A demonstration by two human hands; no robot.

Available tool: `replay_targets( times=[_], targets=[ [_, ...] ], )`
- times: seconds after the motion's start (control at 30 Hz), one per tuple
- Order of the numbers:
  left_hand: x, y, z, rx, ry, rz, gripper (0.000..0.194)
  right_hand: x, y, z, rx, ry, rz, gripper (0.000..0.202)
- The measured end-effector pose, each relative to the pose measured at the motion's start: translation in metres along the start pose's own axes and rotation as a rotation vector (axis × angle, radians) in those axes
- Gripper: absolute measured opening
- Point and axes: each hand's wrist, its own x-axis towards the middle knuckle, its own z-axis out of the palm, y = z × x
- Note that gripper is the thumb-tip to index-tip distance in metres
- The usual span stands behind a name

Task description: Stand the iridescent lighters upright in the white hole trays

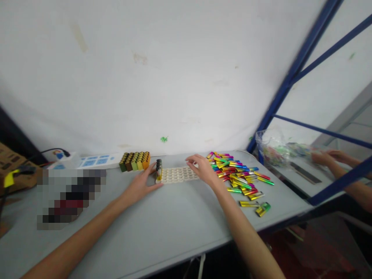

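Only the tray's (177, 176) left end shows lighters (159, 166); a shiny pile (241, 172) lies by the bench's (174, 224) right edge. Left hand (138, 186), right hand (204, 169): fingers apart.

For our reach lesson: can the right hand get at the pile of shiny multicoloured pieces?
Probably yes: the right hand, near the white gridded tray, is right beside the pile, with nothing visible blocking the way.

The head camera is looking forward and down from above the near side, facing the wall (186, 77) nearly square-on, catching the table (180, 221) at middle range, keeping left hand (139, 188) and right hand (204, 169) around mid-frame.
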Motion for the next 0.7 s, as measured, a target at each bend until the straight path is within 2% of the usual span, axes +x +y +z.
replay_targets(
  times=[0.07, 0.13, 0.23, 0.33, 0.5, 0.7],
  targets=[
    [0.0, 0.0, 0.0, 0.006, 0.0, -0.009, 0.088, -0.01, 0.029, -0.025, -0.107, -0.032, 0.049, 0.016],
    [0.0, -0.001, 0.0, 0.015, -0.004, -0.02, 0.09, -0.022, 0.057, -0.05, -0.236, -0.117, 0.107, 0.024],
    [0.001, -0.001, 0.001, 0.022, 0.0, -0.029, 0.093, -0.042, 0.092, -0.085, -0.408, -0.252, 0.239, 0.05],
    [0.002, -0.002, 0.001, 0.026, 0.002, -0.023, 0.094, -0.061, 0.115, -0.106, -0.498, -0.366, 0.345, 0.063],
    [0.001, -0.002, 0.001, 0.035, 0.005, -0.017, 0.093, -0.078, 0.129, -0.115, -0.524, -0.394, 0.399, 0.07],
    [0.0, 0.001, 0.0, 0.035, -0.005, -0.021, 0.09, -0.078, 0.124, -0.128, -0.559, -0.406, 0.325, 0.042]
  ],
)
